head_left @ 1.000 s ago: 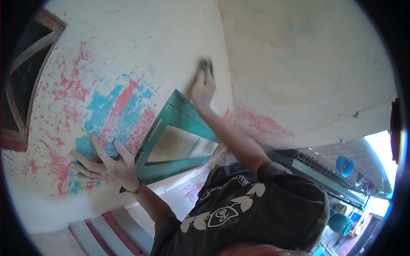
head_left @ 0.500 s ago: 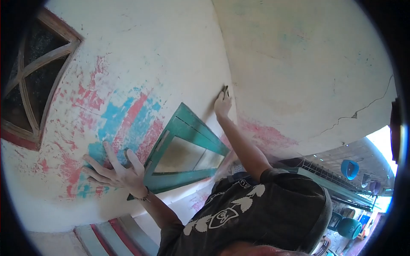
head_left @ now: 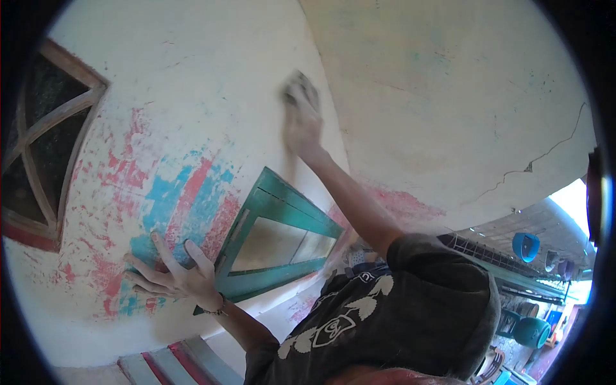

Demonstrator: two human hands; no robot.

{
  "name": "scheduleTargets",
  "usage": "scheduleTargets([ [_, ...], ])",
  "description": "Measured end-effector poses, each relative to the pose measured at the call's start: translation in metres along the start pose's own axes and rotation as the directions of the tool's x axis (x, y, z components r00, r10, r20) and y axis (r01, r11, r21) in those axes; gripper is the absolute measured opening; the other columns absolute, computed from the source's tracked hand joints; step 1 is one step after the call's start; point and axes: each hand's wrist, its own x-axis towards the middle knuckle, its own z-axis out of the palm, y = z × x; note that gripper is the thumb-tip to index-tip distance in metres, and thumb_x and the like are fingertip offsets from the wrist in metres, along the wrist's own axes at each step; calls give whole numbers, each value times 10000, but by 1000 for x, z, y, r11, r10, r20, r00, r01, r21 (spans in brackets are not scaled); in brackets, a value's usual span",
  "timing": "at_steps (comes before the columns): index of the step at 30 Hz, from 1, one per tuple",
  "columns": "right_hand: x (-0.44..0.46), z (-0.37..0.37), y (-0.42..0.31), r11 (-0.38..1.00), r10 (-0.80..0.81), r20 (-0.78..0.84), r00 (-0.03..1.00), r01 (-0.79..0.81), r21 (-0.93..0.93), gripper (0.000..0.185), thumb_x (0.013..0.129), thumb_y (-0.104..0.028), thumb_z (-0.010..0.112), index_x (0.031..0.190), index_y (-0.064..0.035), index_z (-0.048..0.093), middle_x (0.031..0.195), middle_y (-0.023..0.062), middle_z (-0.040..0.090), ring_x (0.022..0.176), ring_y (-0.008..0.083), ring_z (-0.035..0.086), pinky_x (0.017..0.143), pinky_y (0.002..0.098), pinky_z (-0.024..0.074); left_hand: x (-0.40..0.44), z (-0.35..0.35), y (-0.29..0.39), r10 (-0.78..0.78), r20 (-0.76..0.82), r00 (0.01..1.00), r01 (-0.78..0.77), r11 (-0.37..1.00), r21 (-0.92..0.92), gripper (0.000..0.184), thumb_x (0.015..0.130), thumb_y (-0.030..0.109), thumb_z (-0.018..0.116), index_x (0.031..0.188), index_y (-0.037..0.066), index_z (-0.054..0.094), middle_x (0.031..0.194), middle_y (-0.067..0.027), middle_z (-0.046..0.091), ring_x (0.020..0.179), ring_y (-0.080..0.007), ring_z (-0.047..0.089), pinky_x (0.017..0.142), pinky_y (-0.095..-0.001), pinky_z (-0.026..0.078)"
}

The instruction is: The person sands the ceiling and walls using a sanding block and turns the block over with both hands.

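My left hand [head_left: 176,276] lies with spread fingers on the white wall [head_left: 250,83], over patches of flaking blue and pink paint [head_left: 186,199]. A beaded bracelet circles that wrist. Higher up, my right hand [head_left: 304,125] is closed around a small dark, flat pad [head_left: 298,86] at the wall's surface, near the corner. Motion blur hides the pad's exact kind. Between my two arms is a green wooden frame [head_left: 253,273] with pale panes.
A window with curved wooden bars [head_left: 48,135] is at the left. The adjoining wall [head_left: 443,96] has a long crack. Grey and red stripes [head_left: 170,366] show at the bottom left. Blue and green containers [head_left: 531,332] are at the right.
My right hand has moved up and left along the wall with the dark pad, away from the corner. My left hand stays on the same paint patch. The view has shifted slightly.
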Motion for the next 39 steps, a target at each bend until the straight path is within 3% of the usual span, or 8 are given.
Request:
scheduleTargets([
  [5,-155,-54,94,449,857,-105,505,-830,-331,422,1036,-95,471,1433,9,567,1472,217,564,1401,340,510,1172,386,410,1,-3,-1,11,-11,1000,-11,999,43,558,963,616,529,1399,297,668,1626,-168,388,1523,-413,289,1216,-648,152],
  [8,-111,-30,81,542,809,-159,566,-823,-169,412,1031,-92,484,1420,-3,588,1475,236,555,1424,349,487,1189,395,381,3,1,3,-3,-29,1000,4,999,47,558,960,618,527,1396,299,671,1626,-159,392,1525,-409,288,1218,-646,152],
  [11,17,-1,13,965,256,11,966,-257,59,384,1026,-93,515,1389,-30,621,1483,262,540,1431,355,481,1184,394,370,2,2,0,6,-35,999,-5,999,43,566,958,624,523,1401,303,667,1621,-154,402,1525,-409,289,1216,-647,162],
  [17,131,29,-42,897,-439,109,892,442,-4,421,905,-13,615,1326,-21,636,1425,197,594,1412,419,457,1186,589,331,1,0,4,13,-34,999,-12,999,44,558,961,598,538,1420,302,648,1618,-166,405,1522,-416,293,1212,-650,180],
  [21,46,13,61,946,49,-49,998,-31,322,537,819,77,628,1351,8,638,1419,184,611,1359,433,506,1159,527,365,2,0,1,26,-23,999,-25,999,38,544,967,570,548,1426,295,644,1627,-183,386,1523,-424,285,1216,-649,170],
  [22,7,-17,90,942,-172,9,985,167,-293,531,848,80,622,1365,-40,654,1387,172,638,1343,420,515,1151,516,358,0,-1,0,14,19,1000,-15,999,46,558,971,595,535,1426,289,639,1639,-195,353,1521,-469,254,1207,-674,153],
  [26,-124,-57,116,827,423,10,906,-381,-413,457,902,10,663,1352,-73,673,1335,169,668,1282,381,540,1086,486,405,-1,-3,0,14,20,1000,-16,998,59,555,968,592,535,1417,284,648,1638,-195,355,1528,-460,243,1211,-671,140],
  [39,113,30,0,944,-328,-8,944,329,26,453,859,104,591,1310,65,617,1419,298,572,1384,451,501,1159,479,409,0,3,0,15,-29,999,-14,998,64,567,968,616,525,1424,300,643,1616,-164,401,1524,-414,282,1220,-641,174],
])
